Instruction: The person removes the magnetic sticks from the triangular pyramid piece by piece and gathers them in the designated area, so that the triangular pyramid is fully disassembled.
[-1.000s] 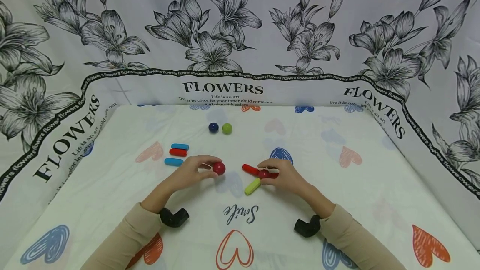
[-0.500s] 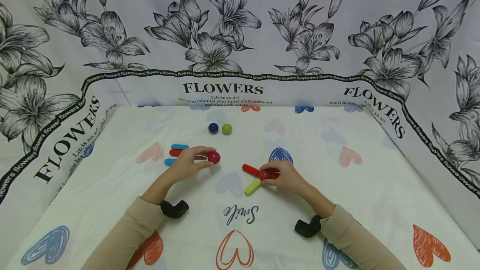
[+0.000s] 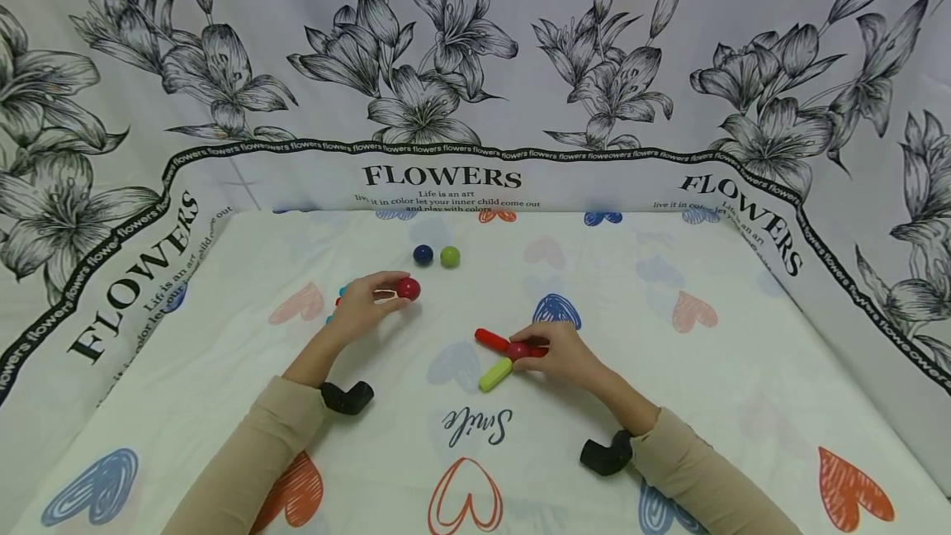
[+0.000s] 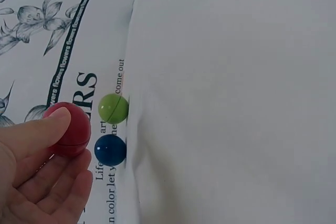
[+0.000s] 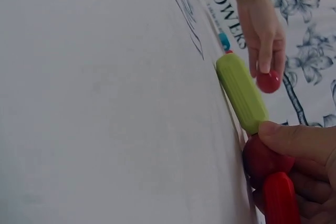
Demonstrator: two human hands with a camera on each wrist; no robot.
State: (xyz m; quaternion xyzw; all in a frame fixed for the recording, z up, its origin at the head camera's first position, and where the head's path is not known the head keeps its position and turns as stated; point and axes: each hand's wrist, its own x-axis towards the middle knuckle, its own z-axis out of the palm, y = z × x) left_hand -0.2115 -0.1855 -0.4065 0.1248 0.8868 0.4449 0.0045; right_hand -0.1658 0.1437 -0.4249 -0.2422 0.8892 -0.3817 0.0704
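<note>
My left hand (image 3: 362, 304) pinches a red ball (image 3: 409, 289) between thumb and fingers, raised over the table; the thumb presses its side in the left wrist view. At the middle, my right hand (image 3: 563, 353) holds a second red ball (image 3: 518, 352). From this ball stick out a red rod (image 3: 491, 340), a ribbed yellow-green rod (image 3: 495, 374) and another red rod (image 3: 539, 351), partly behind the fingers. In the right wrist view the thumb lies where the yellow-green rod (image 5: 242, 93) meets the ball (image 5: 265, 163).
A dark blue ball (image 3: 423, 255) and a green ball (image 3: 450, 256) stand side by side at the back. Behind my left hand, ends of blue and red rods (image 3: 342, 292) peek out. Black curved pieces (image 3: 347, 398) sit at both wrists. A printed cloth (image 3: 669, 386) covers the table.
My left hand has carried its red ball away from the rods, leftward and toward the back, now covering most of the loose rods. My right hand and its joined pieces have shifted slightly left.
</note>
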